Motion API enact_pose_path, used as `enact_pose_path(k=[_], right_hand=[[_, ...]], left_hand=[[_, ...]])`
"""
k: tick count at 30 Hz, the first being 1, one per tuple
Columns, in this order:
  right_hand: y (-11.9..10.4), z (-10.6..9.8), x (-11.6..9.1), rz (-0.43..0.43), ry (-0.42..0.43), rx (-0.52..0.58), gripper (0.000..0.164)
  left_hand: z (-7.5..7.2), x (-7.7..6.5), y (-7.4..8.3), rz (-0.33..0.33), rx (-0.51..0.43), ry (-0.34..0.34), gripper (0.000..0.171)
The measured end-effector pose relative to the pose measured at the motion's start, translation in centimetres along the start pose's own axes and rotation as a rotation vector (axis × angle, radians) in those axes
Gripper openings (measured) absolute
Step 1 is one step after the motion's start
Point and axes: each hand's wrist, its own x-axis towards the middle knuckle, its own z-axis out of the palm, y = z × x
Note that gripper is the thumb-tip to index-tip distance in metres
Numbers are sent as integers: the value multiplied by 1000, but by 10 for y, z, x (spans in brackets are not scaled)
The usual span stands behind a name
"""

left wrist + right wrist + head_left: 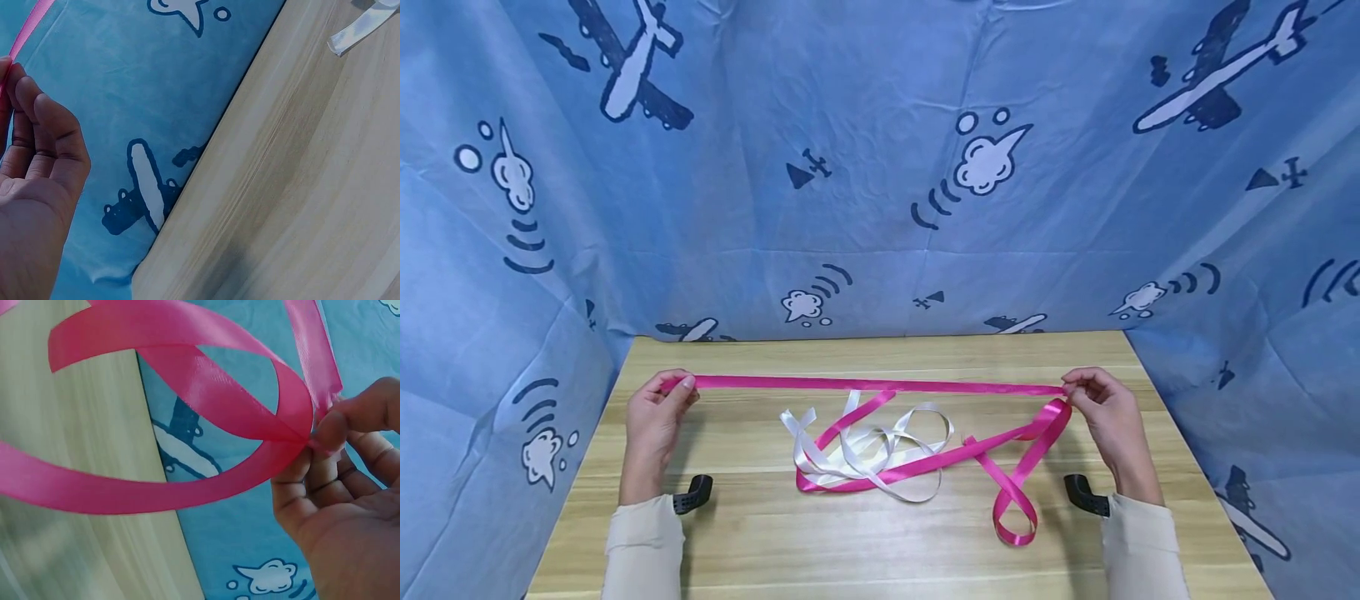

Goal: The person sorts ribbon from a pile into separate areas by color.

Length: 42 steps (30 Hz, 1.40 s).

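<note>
A pink satin ribbon (850,384) is stretched in a nearly straight line between the two hands, above the table. My left hand (655,417) pinches one end between thumb and fingers; in the left wrist view the ribbon rises from the fingertips (17,70). At the other side my right hand (1105,412) pinches the ribbon too, and in the right wrist view pink loops (187,375) hang from the pinch. More of the pink ribbon trails down to a loop on the right and across a loose heap of white ribbon (880,446) at mid-table.
The wooden table (760,542) ends at a blue cloth (865,208) printed with planes and clouds, which hangs behind and at both sides. A black camera mount (694,494) sticks out from the left wrist, and another black mount (1084,496) from the right.
</note>
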Motion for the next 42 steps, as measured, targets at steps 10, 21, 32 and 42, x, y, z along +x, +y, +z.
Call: enact_pose_path(k=[10,21,32,42], right_hand=[[-6,-6,-2,-49,-13,-162,22],[-22,-11,0,-192,-28,-390,19],[-14,-12,2,-152,-47,-355,23],[-17,-11,11,-53,3,-265,22]], left_hand=[[-1,2,3,-23,3,27,3],[1,2,7,-36,1,33,6],[2,2,0,-12,16,-36,11],[6,8,-2,-35,49,-48,9]])
